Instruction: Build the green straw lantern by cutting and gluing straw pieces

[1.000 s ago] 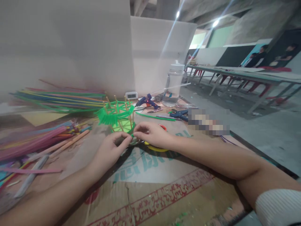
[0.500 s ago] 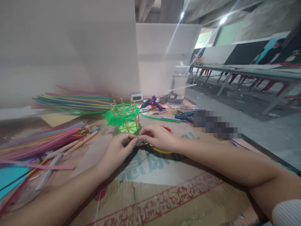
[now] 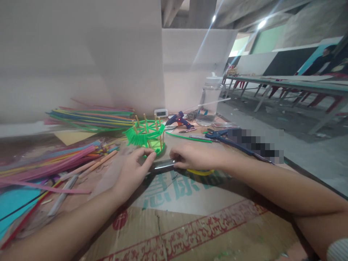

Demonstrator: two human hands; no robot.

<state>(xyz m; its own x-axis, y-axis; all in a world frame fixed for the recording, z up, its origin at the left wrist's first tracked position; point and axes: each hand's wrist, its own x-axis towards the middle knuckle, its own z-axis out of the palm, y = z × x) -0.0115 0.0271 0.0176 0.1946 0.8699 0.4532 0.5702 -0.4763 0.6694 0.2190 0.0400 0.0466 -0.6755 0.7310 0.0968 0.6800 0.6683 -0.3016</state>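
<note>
My left hand (image 3: pixel 137 168) is in front of a green model with wooden sticks (image 3: pixel 146 134), thumb and fingertips pinched together; what they hold is too small to make out. To its right, my right hand (image 3: pixel 190 156) is closed by the end of a dark, shiny metal tool (image 3: pixel 164 165), apparently the scissors. The tool spans the space between both hands. A yellow handle (image 3: pixel 201 172) shows below my right hand.
Colourful strips (image 3: pixel 92 117) and pink rods (image 3: pixel 67 157) lie at the left. Behind are a small clock (image 3: pixel 161 113), a blue glue gun (image 3: pixel 181 120) and a water bottle (image 3: pixel 209 101). Blue pliers (image 3: pixel 217 135) lie right. A person (image 3: pixel 323 59) is far back.
My right hand has moved right, away from my left hand, and the dark metal tool now shows between them. The red handle is no longer visible. The view has shifted slightly.
</note>
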